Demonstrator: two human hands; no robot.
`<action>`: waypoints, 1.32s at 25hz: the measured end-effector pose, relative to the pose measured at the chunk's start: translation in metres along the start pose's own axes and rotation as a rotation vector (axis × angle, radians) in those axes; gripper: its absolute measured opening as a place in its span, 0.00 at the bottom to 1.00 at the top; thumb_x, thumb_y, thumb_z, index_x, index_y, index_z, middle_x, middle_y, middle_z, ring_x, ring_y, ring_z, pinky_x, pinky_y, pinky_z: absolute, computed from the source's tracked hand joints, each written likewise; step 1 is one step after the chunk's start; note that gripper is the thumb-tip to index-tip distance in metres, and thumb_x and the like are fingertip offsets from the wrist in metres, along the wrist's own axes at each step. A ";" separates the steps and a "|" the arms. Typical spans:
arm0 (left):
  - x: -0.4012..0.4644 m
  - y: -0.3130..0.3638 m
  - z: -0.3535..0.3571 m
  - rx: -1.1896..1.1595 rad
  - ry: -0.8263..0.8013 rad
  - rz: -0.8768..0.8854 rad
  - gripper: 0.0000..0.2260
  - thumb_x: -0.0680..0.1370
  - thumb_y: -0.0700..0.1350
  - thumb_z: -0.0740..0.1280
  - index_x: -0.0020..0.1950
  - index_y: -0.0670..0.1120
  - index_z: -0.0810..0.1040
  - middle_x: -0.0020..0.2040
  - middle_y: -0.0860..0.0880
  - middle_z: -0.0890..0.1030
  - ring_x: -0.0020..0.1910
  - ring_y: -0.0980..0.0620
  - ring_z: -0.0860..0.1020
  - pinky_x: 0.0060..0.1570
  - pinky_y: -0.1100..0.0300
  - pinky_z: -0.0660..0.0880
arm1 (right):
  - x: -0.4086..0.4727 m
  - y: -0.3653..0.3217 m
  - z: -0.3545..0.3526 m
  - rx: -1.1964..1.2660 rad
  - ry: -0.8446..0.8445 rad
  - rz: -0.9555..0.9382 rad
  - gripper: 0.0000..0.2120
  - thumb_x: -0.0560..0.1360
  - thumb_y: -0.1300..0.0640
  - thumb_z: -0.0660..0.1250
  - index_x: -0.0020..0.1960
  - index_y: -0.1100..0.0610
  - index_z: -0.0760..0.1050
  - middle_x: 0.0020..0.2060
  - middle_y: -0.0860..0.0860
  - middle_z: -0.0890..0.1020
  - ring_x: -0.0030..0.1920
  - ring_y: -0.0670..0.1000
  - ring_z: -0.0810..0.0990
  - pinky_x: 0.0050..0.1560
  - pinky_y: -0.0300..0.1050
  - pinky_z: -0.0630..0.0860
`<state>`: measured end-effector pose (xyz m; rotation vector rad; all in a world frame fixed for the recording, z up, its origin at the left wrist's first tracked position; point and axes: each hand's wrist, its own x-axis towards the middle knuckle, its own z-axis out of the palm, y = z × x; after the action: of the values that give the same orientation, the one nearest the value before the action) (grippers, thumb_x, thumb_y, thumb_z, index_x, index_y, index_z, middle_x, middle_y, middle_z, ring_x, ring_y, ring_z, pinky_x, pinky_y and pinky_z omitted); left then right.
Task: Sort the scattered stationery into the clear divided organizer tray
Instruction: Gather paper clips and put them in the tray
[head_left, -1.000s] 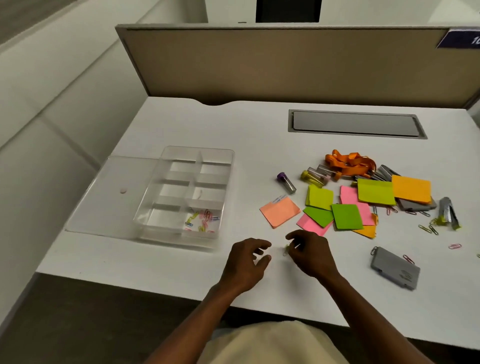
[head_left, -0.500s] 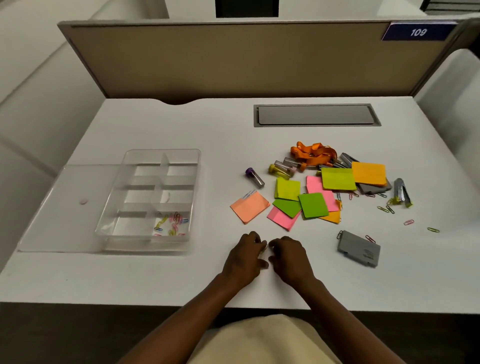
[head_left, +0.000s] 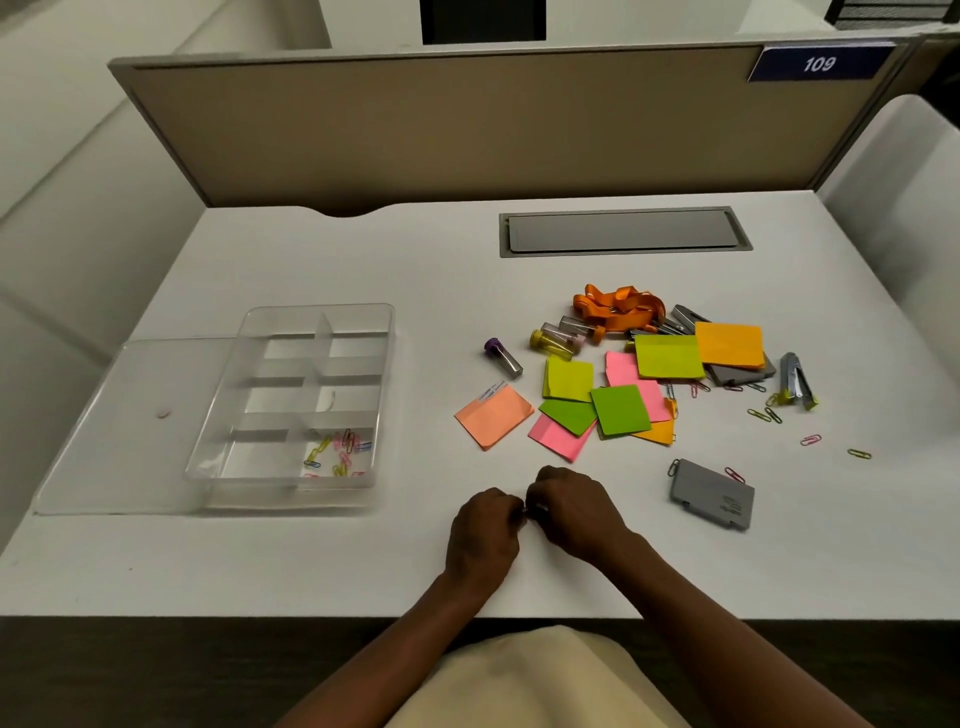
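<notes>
Desk (head_left: 363, 561): one organizer tray (head_left: 249, 467), two staplers (head_left: 797, 382).

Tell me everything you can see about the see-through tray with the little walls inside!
The clear organizer tray looks like see-through plastic, rectangular, with frosted dividers making two columns of compartments. It sits flat on the white desk, left of the stationery pile, seemingly on top of a flat clear sheet that sticks out to its left. Only the near right compartment holds anything: colored paper clips. The others look empty. Neither hand touches it.
</notes>
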<state>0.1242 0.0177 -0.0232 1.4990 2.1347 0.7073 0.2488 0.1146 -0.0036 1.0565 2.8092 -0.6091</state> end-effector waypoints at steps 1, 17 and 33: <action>-0.001 0.001 0.001 0.017 0.013 -0.005 0.08 0.79 0.46 0.67 0.48 0.45 0.84 0.43 0.47 0.84 0.43 0.50 0.80 0.42 0.61 0.75 | -0.003 -0.001 0.001 -0.021 0.015 -0.014 0.08 0.77 0.52 0.64 0.50 0.51 0.80 0.48 0.50 0.79 0.50 0.54 0.78 0.42 0.48 0.75; 0.002 -0.013 0.002 0.501 -0.157 0.161 0.16 0.59 0.41 0.80 0.42 0.45 0.80 0.38 0.47 0.78 0.34 0.51 0.77 0.32 0.58 0.75 | -0.005 -0.024 0.020 0.102 0.121 0.063 0.06 0.75 0.53 0.66 0.50 0.50 0.80 0.44 0.47 0.79 0.44 0.51 0.79 0.39 0.46 0.76; 0.011 -0.077 -0.183 -0.373 0.295 -0.113 0.04 0.76 0.41 0.71 0.47 0.50 0.82 0.42 0.57 0.83 0.44 0.61 0.80 0.44 0.69 0.77 | 0.074 -0.181 -0.039 0.970 0.299 0.209 0.01 0.75 0.60 0.72 0.46 0.56 0.83 0.35 0.51 0.86 0.36 0.48 0.85 0.36 0.43 0.82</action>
<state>-0.0467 -0.0227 0.0692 1.1234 2.1183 1.2686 0.0781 0.0516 0.0782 1.6305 2.5154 -2.0274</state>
